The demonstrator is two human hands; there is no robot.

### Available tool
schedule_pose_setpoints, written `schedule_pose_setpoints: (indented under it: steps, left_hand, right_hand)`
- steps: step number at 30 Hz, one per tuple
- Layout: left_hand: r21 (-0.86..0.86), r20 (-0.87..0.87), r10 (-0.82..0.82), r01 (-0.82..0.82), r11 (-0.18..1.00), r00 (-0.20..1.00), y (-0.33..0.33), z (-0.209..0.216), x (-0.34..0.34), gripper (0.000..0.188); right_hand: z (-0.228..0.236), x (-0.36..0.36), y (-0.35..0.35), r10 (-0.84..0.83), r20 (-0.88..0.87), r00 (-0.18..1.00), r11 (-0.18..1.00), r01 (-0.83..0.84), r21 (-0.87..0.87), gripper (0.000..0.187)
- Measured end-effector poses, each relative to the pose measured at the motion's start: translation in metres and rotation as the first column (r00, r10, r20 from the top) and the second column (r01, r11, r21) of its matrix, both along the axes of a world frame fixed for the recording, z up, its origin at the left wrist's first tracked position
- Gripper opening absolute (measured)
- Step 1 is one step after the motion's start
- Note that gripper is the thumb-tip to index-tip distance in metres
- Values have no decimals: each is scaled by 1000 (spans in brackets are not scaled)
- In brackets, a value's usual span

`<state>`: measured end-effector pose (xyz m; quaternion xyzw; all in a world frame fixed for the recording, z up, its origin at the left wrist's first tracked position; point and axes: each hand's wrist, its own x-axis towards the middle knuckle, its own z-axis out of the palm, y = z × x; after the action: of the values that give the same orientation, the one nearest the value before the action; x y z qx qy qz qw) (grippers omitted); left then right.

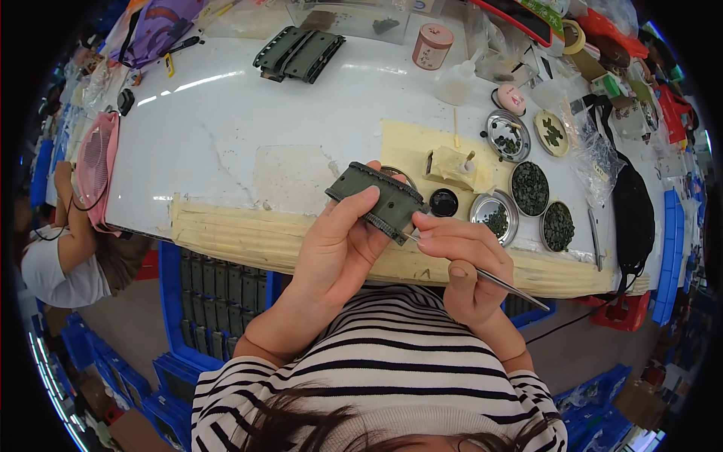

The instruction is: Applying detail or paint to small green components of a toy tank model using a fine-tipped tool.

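We hold the green part (369, 193) just left of the black cup (443, 203). Our left hand (331, 245) has its fingers clamped on it, thumb across the upper face; our right hand (476, 260) pinches a thin metal tool (516, 291), its tip at the part's near corner, though we cannot tell whether it touches.

We judge this part to be under way: its body and ridged edges look whole, but we cannot see which small details are on. Loose green bits (496, 221) lie in a dish (479, 211) just right of the cup, and more fill two tins farther right, so plenty looks unused. Two similar pieces (300, 54) lie well beyond the cup to its left; rows of others (218, 280) sit in a blue crate (172, 301) left of the cup and nearer us, how complete we cannot tell.
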<state>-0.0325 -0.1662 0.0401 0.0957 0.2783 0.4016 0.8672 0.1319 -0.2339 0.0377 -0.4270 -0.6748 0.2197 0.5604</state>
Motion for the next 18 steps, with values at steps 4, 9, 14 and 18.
schedule_pose_setpoints:
  steps: [4, 9, 14, 18]
  left_hand:
    - [38, -30, 2, 0, 999, 1000, -1, -4, 0, 41]
    - [31, -38, 21, -20, 999, 999, -1, -5, 0, 41]
    - [24, -42, 42, -41, 999, 998, -2, -6, 2, 42]
    - [26, -35, 56, -55, 998, 998, -4, -5, 4, 43]
  right_hand:
    - [1, 0, 1, -3, 4, 1000, 1000, 3, -6, 18]
    - [3, 0, 1, -13, 42, 999, 1000, 14, -24, 18]
    - [2, -2, 2, -13, 69, 998, 1000, 12, 10, 19]
    - [3, -3, -1, -17, 109, 994, 999, 13, 38, 20]
